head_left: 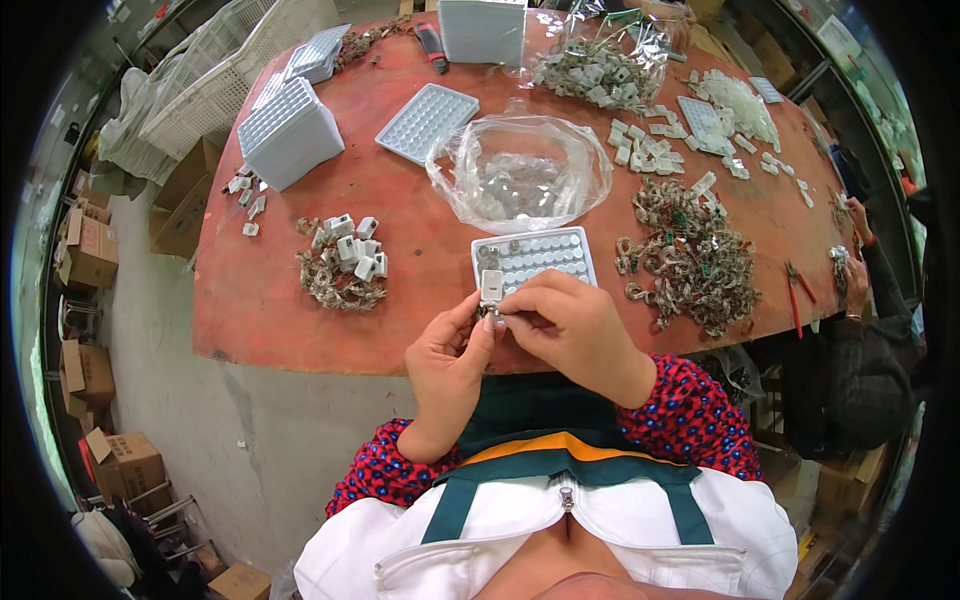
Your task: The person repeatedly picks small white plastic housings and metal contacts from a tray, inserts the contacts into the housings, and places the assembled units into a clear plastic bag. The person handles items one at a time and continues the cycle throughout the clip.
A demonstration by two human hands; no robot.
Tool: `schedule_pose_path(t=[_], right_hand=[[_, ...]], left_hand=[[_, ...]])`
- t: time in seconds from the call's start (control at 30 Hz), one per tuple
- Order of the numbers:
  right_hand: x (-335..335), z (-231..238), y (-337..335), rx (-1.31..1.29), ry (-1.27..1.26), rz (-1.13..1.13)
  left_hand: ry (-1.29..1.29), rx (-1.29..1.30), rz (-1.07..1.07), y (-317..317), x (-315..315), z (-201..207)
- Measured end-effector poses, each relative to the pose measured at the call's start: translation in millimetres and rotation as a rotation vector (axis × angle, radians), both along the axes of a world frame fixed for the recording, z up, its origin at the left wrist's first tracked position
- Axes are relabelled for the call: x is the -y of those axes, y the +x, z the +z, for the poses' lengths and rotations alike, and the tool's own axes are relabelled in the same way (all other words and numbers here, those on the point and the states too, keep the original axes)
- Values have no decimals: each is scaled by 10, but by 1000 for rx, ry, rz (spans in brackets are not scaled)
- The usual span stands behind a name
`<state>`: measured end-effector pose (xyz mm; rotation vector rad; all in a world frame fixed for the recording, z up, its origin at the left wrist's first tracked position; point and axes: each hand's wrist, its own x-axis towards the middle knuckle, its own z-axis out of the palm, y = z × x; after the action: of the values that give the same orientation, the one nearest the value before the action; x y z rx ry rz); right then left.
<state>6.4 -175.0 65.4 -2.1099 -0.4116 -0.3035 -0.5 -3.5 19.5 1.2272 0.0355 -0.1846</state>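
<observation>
A small white rectangular plastic housing [492, 285] stands upright between my fingertips over the near left part of a white compartment tray [588, 262]. My left hand [447, 362] pinches its lower end between thumb and forefinger. From the other side, my right hand [572, 322] has its thumb and forefinger pressed together at the same lower end, on a small part too tiny to name. Rows of round white pieces fill much of the tray, and a couple of greyish pieces lie in its far left corner. Just beyond the tray sits an open clear plastic bag [455, 200].
Bundled wires with small connectors [695, 255] are heaped to the right, and wired white housings [345, 262] to the left. Stacked white trays [290, 135] stand far left. Pliers with red handles [797, 298] lie near a co-worker's hands [856, 280] at the right edge.
</observation>
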Motion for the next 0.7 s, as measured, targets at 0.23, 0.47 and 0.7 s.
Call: schedule_pose_path(t=[0.23,0.47,0.7], right_hand=[[-51,-37,-49,237,-178,-57],[2,-28,-107,105,-138,3],[39,-58,121,-325,402,-115]], left_hand=[[30,41,-33,-59,16,23],[-6,55,-31,-55,17,2],[-54,-128,-60,-3,-18,54]])
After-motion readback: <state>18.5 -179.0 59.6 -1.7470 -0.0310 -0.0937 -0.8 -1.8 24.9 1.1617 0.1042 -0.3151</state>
